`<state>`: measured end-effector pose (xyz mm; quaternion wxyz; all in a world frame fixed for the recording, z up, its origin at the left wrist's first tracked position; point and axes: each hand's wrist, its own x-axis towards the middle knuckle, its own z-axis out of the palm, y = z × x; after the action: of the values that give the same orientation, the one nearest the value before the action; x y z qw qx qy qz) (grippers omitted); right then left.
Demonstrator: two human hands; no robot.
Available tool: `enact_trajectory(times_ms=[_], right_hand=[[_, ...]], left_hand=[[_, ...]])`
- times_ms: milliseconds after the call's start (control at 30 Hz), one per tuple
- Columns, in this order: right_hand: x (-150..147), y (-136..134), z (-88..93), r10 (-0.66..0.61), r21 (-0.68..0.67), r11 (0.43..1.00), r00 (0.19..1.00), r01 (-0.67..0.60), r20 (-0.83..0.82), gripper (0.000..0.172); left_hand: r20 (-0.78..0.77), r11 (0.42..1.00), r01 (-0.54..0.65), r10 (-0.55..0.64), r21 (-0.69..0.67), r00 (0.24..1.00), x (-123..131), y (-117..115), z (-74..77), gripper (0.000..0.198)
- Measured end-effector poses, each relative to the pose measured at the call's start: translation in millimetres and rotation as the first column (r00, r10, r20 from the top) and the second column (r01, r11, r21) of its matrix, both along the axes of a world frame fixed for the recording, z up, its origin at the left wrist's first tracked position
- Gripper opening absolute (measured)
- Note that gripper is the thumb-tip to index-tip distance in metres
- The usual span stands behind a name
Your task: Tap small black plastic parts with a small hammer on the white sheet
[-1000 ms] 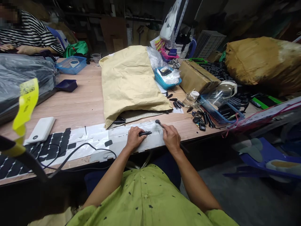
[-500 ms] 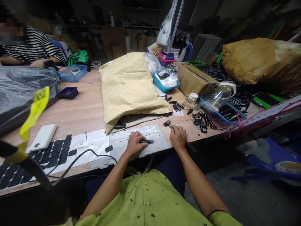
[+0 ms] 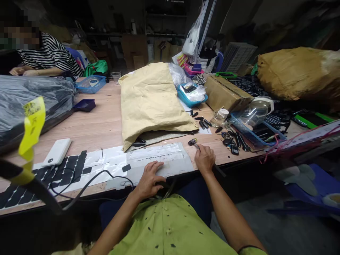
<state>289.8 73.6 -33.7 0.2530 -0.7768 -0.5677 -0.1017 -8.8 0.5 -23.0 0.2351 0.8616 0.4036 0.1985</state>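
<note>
My right hand (image 3: 205,158) is closed around a small hammer (image 3: 193,141) near the table's front edge. Its dark head with a yellowish end points away from me, and the dark handle runs out behind my fist. My left hand (image 3: 150,179) has its fingers apart over the near edge of a pale sheet (image 3: 172,163), and nothing shows in its grasp. Under a big cream paper sack (image 3: 148,102), just beyond the sheet, dark pieces (image 3: 138,141) peek out. A small black rounded patch (image 3: 126,168) lies to the left of my left hand.
A white power bank (image 3: 56,152) with a black cable (image 3: 92,173) lies left. Black parts (image 3: 203,124), a jar (image 3: 220,117) and a blue basket (image 3: 255,132) are at right. A yellow-tagged bar (image 3: 34,189) juts in near left. Across the table sits a person in stripes (image 3: 54,53).
The black pen-like piece in my left hand has gone from view. That hand has drawn back toward me and its fingers have spread. My right hand still grips the hammer.
</note>
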Motion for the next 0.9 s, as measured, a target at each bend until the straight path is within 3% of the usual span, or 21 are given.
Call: enact_trajectory(times_ms=[133, 233, 267, 333, 433, 567, 733, 833, 900], right_hand=[[0, 1, -1.5, 0.0, 0.006, 1.0, 1.0, 0.0, 0.005, 0.028], [-1, 1, -2.1, 0.002, 0.009, 1.0, 1.0, -0.002, 0.0, 0.029], [-1, 1, -2.2, 0.002, 0.01, 1.0, 1.0, -0.002, -0.005, 0.029], [-1, 2, -2.3, 0.004, 0.013, 1.0, 1.0, -0.004, -0.014, 0.029], [-2, 2, -2.1, 0.01, 0.015, 1.0, 1.0, -0.009, -0.025, 0.029], [-5, 2, -0.8, 0.008, 0.011, 1.0, 0.999, -0.008, -0.041, 0.029], [-8, 2, 2.1, 0.005, -0.009, 1.0, 0.999, -0.006, -0.05, 0.03], [-10, 2, 3.0, 0.0, -0.018, 1.0, 0.999, -0.001, -0.037, 0.029], [-10, 2, 3.0, -0.003, -0.017, 1.0, 1.0, 0.002, -0.024, 0.029]], left_hand=[[-0.002, 0.999, 0.047, -0.047, 0.027, 0.999, -2, 0, 3.4, 0.035], [0.043, 0.986, -0.149, 0.146, 0.071, 0.988, -9, 25, 12.1, 0.033], [0.047, 0.955, -0.28, 0.277, 0.099, 0.96, -12, 38, 16.1, 0.033], [0.016, 0.836, -0.527, 0.531, 0.155, 0.847, -20, 67, 24.5, 0.035], [-0.145, 0.703, -0.688, 0.711, 0.182, 0.688, -32, 100, 35.1, 0.039], [-0.307, 0.673, -0.719, 0.731, 0.175, 0.609, -38, 114, 39.1, 0.033], [-0.293, 0.631, -0.761, 0.764, 0.149, 0.576, -45, 107, 35.4, 0.027], [-0.261, 0.65, -0.748, 0.752, 0.136, 0.605, -45, 104, 33.7, 0.025], [-0.198, 0.706, -0.701, 0.705, 0.1, 0.681, -37, 101, 32.2, 0.024]])
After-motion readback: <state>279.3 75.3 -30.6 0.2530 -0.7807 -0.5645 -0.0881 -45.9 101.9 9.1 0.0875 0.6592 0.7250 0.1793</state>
